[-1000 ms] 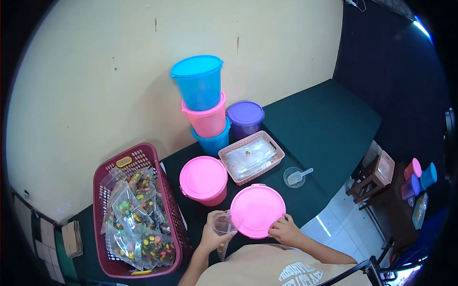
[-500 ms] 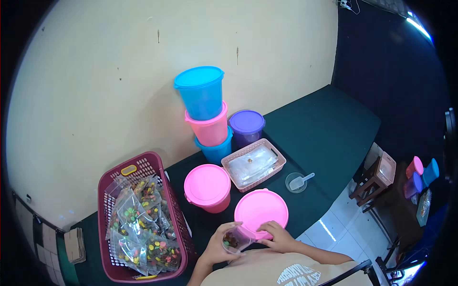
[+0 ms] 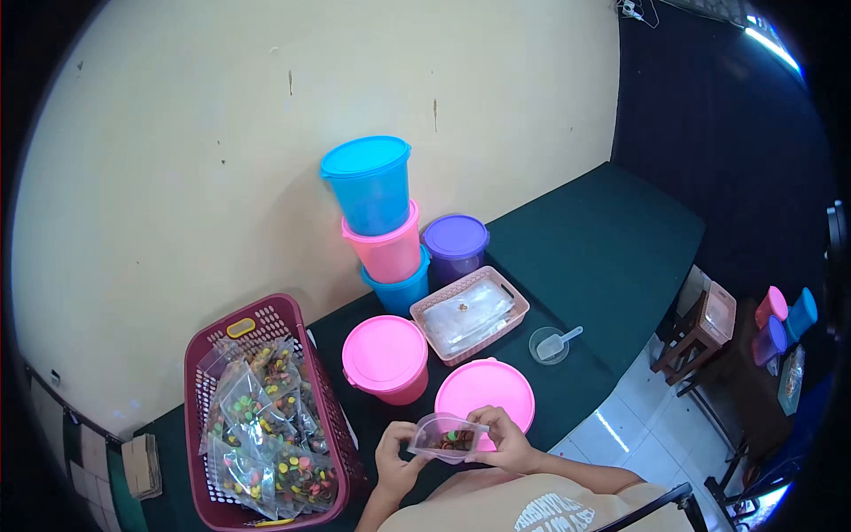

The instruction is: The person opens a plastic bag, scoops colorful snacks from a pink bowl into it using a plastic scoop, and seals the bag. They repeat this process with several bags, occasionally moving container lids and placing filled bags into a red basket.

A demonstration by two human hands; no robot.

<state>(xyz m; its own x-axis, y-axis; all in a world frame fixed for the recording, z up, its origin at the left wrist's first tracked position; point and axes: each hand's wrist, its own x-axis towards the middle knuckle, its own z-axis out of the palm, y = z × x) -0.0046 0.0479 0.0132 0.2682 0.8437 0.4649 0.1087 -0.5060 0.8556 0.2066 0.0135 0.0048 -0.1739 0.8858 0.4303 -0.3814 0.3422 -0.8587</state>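
A clear bag (image 3: 450, 436) with brown, green and red pieces at its bottom is held at the bottom centre. My left hand (image 3: 398, 459) grips its left edge. The right edge is pinched by my right hand (image 3: 505, 442). Just beyond the bag is a pink-lidded tub (image 3: 486, 393), its near part hidden by the bag and my right hand. A second pink-lidded tub (image 3: 385, 356) stands farther left. To the left, a maroon basket (image 3: 339, 443) holds several filled clear bags (image 3: 257, 426).
Blue and pink tubs (image 3: 370, 186) are stacked by the wall, beside a purple-lidded tub (image 3: 456, 241). A pink tray (image 3: 470, 312) holds flat clear bags. A scoop (image 3: 554, 344) lies in a small round dish. Stools (image 3: 700, 324) and more tubs are at the right.
My right hand has come off the pink lid and onto the bag's right edge. The bag is now stretched between both hands. The view has shifted slightly.
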